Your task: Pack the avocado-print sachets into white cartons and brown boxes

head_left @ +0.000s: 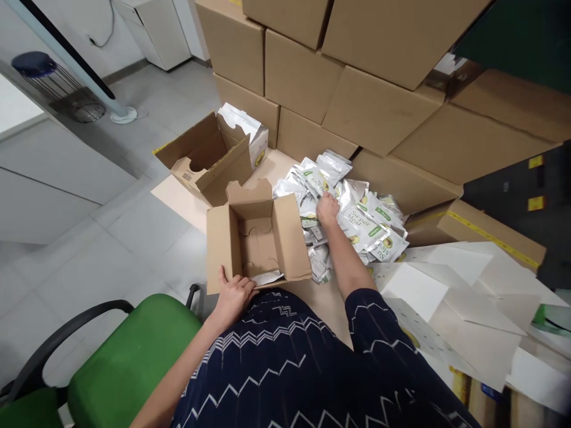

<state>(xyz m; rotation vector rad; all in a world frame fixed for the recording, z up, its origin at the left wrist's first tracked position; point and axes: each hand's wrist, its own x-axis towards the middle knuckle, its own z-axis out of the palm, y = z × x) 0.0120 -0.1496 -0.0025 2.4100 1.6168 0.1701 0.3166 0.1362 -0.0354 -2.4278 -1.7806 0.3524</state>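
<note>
An open cardboard box [259, 244] stands in front of my body, flaps spread out. My left hand [236, 294] grips its near left edge, with the index finger along the flap. Inside, against the near wall, lies a whitish packet [267, 277]. To the right is a heap of silver pouches [357, 223] printed "Super Meal" with an avocado picture. My right hand [328, 208] reaches into the heap, its fingers closed on a silver pouch [319, 178]. The fingertips are partly hidden.
Large cardboard cartons [307, 74] are stacked behind the heap. A second open box [214, 154] stands at the far left, beside a white printed box [252, 131]. Folded white cartons [450, 297] lie at right. A green chair [134, 356] is at lower left.
</note>
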